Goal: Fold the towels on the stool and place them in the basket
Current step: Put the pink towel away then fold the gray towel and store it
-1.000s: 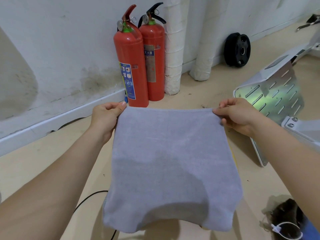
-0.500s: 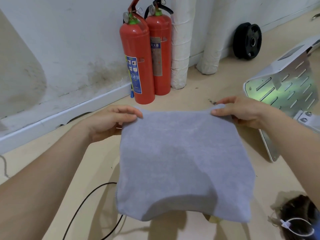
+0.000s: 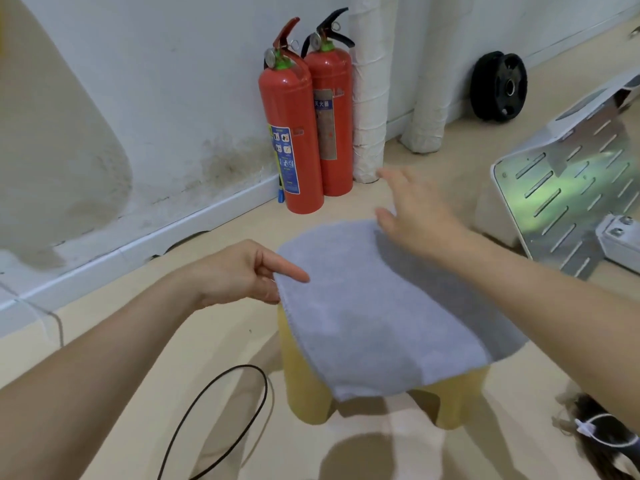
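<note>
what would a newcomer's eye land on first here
First the grey towel, spread over a yellow stool at the centre of the view. The left hand pinches its left edge and the right hand is open over its far right corner. Behind it, two red fire extinguishers stand against the white wall.

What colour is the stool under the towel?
Yellow. The stool shows best in the head view, its legs sticking out below the grey towel.

Head-worn camera looks down, close over the stool.
</note>
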